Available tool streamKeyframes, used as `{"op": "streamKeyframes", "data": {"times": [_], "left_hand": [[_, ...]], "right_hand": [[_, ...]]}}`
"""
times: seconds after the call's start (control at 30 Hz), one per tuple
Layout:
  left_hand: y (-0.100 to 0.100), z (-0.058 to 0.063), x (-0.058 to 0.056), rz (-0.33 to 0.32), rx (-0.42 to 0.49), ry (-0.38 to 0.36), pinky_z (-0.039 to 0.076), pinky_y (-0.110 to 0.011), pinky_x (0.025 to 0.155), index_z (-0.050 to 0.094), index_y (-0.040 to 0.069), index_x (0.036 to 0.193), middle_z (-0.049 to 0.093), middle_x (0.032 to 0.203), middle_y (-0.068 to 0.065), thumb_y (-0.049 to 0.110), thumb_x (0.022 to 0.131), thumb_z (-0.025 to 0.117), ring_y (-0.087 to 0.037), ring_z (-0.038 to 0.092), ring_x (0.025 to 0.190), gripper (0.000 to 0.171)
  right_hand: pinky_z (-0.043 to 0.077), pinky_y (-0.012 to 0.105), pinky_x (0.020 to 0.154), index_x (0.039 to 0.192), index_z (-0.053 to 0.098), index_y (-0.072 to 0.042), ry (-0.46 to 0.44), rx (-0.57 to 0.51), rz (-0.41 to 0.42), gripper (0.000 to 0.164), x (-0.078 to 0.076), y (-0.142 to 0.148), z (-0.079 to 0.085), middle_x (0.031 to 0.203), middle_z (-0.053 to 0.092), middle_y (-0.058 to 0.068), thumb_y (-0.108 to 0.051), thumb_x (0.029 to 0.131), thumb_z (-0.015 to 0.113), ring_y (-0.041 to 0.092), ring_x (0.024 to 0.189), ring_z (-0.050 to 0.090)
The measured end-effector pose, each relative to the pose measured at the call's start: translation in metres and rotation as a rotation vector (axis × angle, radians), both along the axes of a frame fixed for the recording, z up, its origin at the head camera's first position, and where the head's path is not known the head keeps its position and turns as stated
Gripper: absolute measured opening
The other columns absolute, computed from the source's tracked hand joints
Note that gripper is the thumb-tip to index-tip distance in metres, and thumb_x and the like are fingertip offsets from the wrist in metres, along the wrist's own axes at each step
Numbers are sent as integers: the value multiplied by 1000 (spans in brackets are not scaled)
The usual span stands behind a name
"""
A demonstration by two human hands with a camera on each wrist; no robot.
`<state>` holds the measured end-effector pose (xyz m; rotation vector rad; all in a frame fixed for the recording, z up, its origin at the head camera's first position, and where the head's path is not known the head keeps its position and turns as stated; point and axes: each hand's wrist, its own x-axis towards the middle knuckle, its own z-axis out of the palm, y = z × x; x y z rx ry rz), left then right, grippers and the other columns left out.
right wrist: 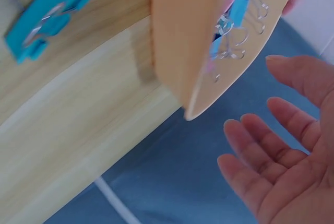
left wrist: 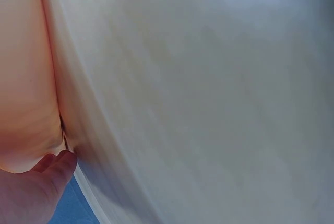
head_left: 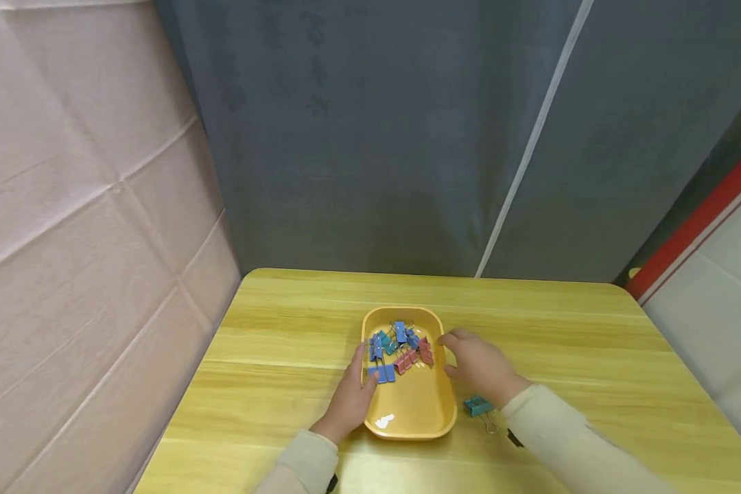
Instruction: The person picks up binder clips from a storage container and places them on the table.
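Observation:
A yellow plastic tray [head_left: 410,408] stands on the table with several blue binder clips [head_left: 381,374] and pink binder clips [head_left: 405,361] in its far half, plus some teal ones. My left hand [head_left: 353,401] grips the tray's left rim, thumb over the edge and fingers along the outer wall. In the left wrist view, those fingertips [left wrist: 65,164] touch the tray wall [left wrist: 26,78]. At the tray's right rim is my right hand [head_left: 484,365]; the right wrist view shows its fingers spread, apart from the tray, with nothing held. A teal binder clip [head_left: 478,406] lies outside, below my right wrist.
The wooden table [head_left: 284,357] extends around the tray on all sides. Behind its far edge hangs a dark grey curtain [head_left: 370,137]. A pale cloth [head_left: 86,240] covers the left side, and a red-edged white panel [head_left: 735,274] stands at the right.

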<state>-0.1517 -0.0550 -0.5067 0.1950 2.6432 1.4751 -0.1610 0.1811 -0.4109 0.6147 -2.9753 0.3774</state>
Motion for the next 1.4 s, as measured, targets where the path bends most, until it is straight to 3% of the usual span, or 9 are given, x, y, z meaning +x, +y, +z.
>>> {"op": "streamKeyframes", "data": {"times": [0.23,0.5,0.7,0.93,1.07,1.17,1.4], "left_hand": [[0,2,0,-4,-1,4,21,-51,105,5,21,146,20,147,-10,34,95,40,-36,26,129,63],[0,1,-3,9,-2,13,22,-49,105,7,20,146,22,146,-11,33,95,41,-34,27,129,63],[0,0,-3,9,7,11,22,-51,105,7,21,146,22,146,-13,32,95,41,-34,28,129,62],[-1,-2,-3,10,2,28,23,-50,105,8,19,146,23,146,-13,30,95,42,-33,28,129,62],[-1,-2,-3,7,9,25,23,-50,105,7,20,146,22,146,-12,31,95,42,-34,28,129,63],[0,-2,-2,2,12,22,22,-50,105,7,21,146,21,147,-11,32,95,42,-34,27,129,63],[2,1,-1,-8,7,54,23,-51,104,8,19,146,22,146,-11,29,95,43,-34,27,129,63]], "right_hand": [[51,30,72,94,60,-13,11,-27,107,28,-3,-18,2,96,58,0,-17,70,74,15,85,57],[51,32,79,111,60,-9,-41,26,210,44,-8,-35,4,106,57,3,-18,71,74,18,93,57],[51,32,78,110,61,-9,-70,110,288,43,-12,-51,2,105,57,4,-17,70,74,20,94,57],[51,26,72,104,62,-9,-53,178,369,38,-19,-65,-8,93,56,0,-13,69,73,13,82,55],[48,21,63,102,62,-12,-41,196,387,35,-21,-70,-13,86,53,-3,-14,69,73,9,74,50],[49,22,62,105,61,-13,-51,214,380,37,-22,-74,-15,91,55,-1,-14,70,73,11,79,54],[52,31,73,110,61,-14,-110,233,335,43,-23,-81,-16,104,58,3,-13,69,72,19,91,59]]}}
